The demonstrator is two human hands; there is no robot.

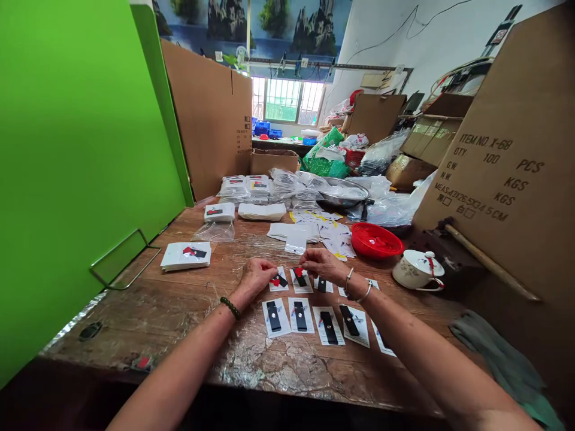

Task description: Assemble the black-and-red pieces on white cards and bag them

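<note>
Head view: two hands work small white cards bearing black strips on a worn wooden table (157, 311).
Left hand (256, 276) pinches a red-tabbed card (279, 279) flat; right hand (320, 263) pinches its neighbour (300, 279), with finished cards (300, 315) rowed nearer for easy reach.

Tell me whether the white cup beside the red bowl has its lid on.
Lid on: the white cup is capped by a knobbed lid.
</note>
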